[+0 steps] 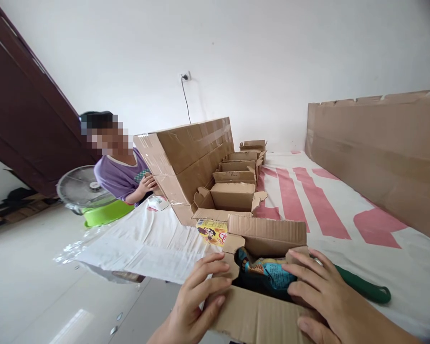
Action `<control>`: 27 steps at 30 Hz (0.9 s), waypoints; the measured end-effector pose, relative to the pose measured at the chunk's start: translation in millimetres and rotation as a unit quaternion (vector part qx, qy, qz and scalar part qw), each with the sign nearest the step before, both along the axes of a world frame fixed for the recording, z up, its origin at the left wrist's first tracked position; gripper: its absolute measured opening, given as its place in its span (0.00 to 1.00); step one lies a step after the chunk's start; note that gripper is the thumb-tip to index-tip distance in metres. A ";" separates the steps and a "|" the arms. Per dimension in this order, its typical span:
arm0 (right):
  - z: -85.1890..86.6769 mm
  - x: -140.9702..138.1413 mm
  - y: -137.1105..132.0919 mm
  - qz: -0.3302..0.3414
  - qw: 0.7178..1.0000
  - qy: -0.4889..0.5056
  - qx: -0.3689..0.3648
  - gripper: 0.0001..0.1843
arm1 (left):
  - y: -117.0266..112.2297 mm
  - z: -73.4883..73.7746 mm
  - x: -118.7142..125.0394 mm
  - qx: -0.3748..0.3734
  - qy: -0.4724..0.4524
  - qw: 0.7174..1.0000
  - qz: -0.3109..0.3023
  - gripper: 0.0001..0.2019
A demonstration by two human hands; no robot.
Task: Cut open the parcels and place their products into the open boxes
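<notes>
A small open cardboard box [265,234] sits right in front of me with a colourful packet [268,274] inside. My left hand [193,301] rests on the box's left flap, fingers stretched over the cardboard. My right hand [322,291] lies across the right flap, its fingers flat and reaching toward the packet. Neither hand grips anything.
A row of small open cardboard boxes [234,193] runs away beside a long taped carton [186,153]. A yellow printed packet [211,231] lies by my box, a green handle [365,289] at right. A cardboard sheet [380,148] leans at right. A person in purple [122,172] sits at left near a fan [79,188].
</notes>
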State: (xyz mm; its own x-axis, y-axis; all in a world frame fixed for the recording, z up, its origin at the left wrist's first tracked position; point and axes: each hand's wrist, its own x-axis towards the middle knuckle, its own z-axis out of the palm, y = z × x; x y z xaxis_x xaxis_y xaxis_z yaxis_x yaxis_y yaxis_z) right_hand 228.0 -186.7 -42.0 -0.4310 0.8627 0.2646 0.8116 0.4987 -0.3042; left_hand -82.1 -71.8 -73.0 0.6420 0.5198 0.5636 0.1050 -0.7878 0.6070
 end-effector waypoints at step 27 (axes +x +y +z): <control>-13.2 33.8 -8.1 -0.183 0.947 -0.106 0.240 0.22 | 27.5 79.4 4.2 0.187 0.391 0.901 0.019 0.23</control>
State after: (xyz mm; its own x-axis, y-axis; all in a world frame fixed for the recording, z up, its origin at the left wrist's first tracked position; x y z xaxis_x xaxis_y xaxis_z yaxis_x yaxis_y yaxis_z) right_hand 261.8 -194.8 -55.2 -0.2137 0.7663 0.6060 0.9743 0.2123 0.0752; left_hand -77.9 -44.3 6.4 0.9046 0.4171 0.0874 0.4163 -0.9088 0.0283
